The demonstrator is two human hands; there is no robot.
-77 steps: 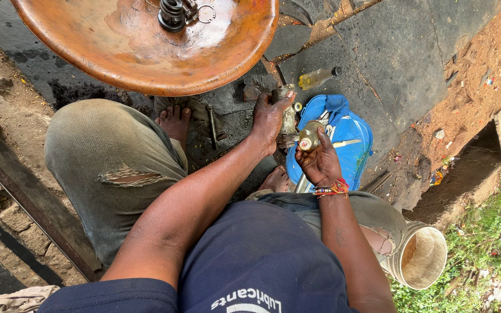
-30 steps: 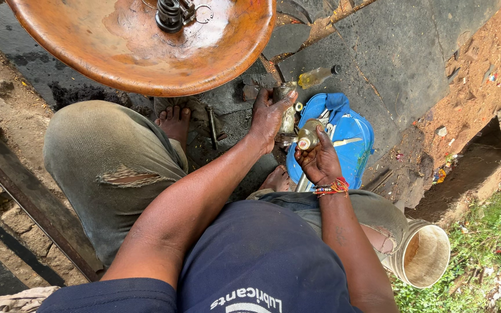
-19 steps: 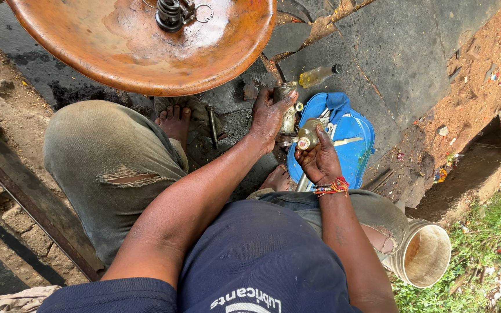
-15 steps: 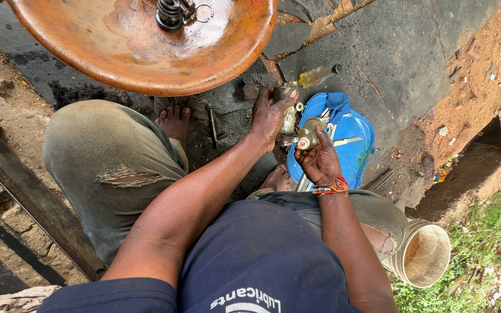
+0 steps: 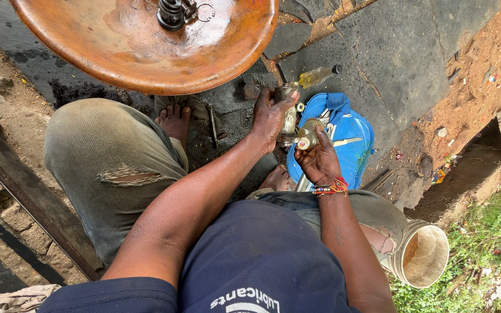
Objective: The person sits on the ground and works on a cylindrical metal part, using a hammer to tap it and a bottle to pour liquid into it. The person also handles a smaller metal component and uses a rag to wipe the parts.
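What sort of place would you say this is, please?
Probably an outdoor roadside repair spot: bare dirt ground, tools on a blue tray, a rusty metal pan, and weeds beside it.

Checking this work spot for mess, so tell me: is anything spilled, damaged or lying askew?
A plastic bottle of yellowish liquid lies on its side on the slab above the blue tray. Dark stains mark the ground under the rusty bowl. Both trouser knees are torn.
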